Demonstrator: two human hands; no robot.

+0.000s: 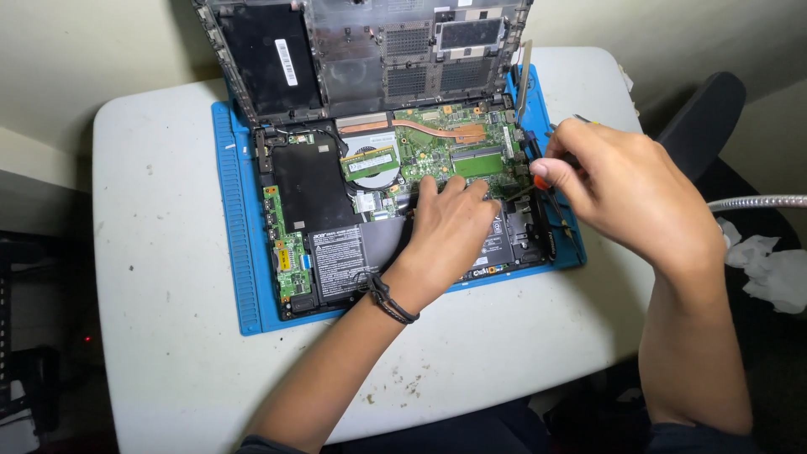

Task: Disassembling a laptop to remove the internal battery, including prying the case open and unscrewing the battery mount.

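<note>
My left hand (pixel 450 227) lies flat, fingers spread, on the open laptop (pixel 378 193); my right hand (pixel 618 189) is pinching a screwdriver (pixel 538 172).

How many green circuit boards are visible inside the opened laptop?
2. The large main board runs along the top centre beside the fan; a narrow board runs down the left edge. The left hand may hide more.

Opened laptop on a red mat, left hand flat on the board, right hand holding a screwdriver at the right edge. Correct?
Not quite: the mat is blue, as the head view shows. The rest holds: left hand lies on the opened laptop, right hand holds the screwdriver at its right edge.
</note>
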